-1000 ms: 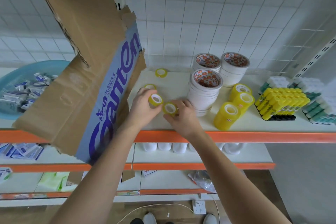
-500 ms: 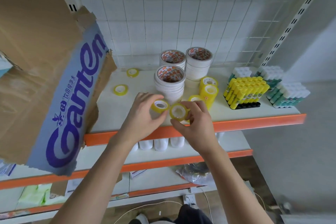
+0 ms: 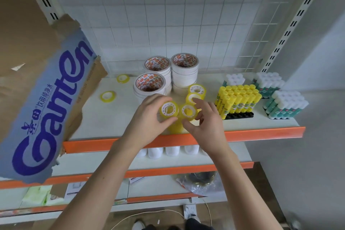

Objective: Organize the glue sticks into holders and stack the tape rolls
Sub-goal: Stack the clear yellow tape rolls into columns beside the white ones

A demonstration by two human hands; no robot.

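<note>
My left hand (image 3: 149,123) grips a small yellow tape roll (image 3: 169,110) above the white shelf (image 3: 112,117). Beside it my right hand (image 3: 205,123) pinches a second small yellow tape roll (image 3: 188,111). The two rolls touch side by side over a yellow stack (image 3: 176,127) near the shelf's front edge. Two more yellow stacks (image 3: 196,92) stand just behind. Three piles of wide white tape (image 3: 150,84) are at the back. Two loose yellow rolls (image 3: 108,96) lie to the left. Yellow glue sticks (image 3: 238,100) fill a black holder on the right.
A torn cardboard box (image 3: 43,84) with blue lettering leans over the shelf's left end. Green-and-white glue sticks (image 3: 283,105) stand in holders at the far right. The orange shelf lip (image 3: 261,133) runs along the front. Lower shelves hold white containers (image 3: 168,152) and a plastic bag (image 3: 201,183).
Both hands have carried their small yellow rolls to the right, over the front yellow stack. The view has swung right and upward, so the box sits farther left.
</note>
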